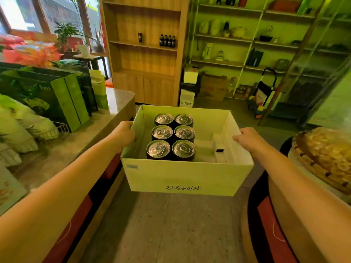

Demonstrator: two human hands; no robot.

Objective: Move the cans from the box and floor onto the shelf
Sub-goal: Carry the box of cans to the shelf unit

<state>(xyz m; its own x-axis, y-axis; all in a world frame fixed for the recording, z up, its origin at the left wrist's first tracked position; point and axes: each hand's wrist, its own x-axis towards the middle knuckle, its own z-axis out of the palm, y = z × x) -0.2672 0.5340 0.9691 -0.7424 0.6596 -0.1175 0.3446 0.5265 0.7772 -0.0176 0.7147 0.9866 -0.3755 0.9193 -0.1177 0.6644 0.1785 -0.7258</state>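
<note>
I hold an open cardboard box (186, 177) in the air in front of me, above the floor. My left hand (124, 134) grips its left wall and my right hand (247, 138) grips its right wall. Inside stand several dark cans (173, 136) with silver tops, packed in two rows at the box's left side. A small white carton (219, 147) lies in the right part. Ahead stands a wooden shelf (144, 45) that carries one dark can (140, 37) and a row of small dark bottles (167, 40).
A counter (79, 141) with green gift bags (62, 95) runs along my left. A round stand with a woven tray (322, 158) is close on my right. Open shelving (247, 40), boxes and a small trolley (264, 95) line the back right. Bare floor (171, 228) lies below the box.
</note>
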